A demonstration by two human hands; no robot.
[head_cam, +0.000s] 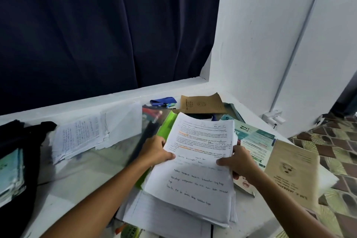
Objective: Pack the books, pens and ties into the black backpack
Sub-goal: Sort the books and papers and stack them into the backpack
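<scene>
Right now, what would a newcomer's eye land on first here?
First, the thick stack of white printed and handwritten pages at centre, gripped on its left edge by the left hand and on its right edge by the right hand. Next, the dark navy curtain filling the upper left. Then the black backpack at the far left edge, apart from the brown paper-covered book lying to the right.

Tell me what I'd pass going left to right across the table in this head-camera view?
Black backpack → handwritten loose sheets → green folder → paper stack gripped by both hands → teal booklet → tan booklet.
</scene>
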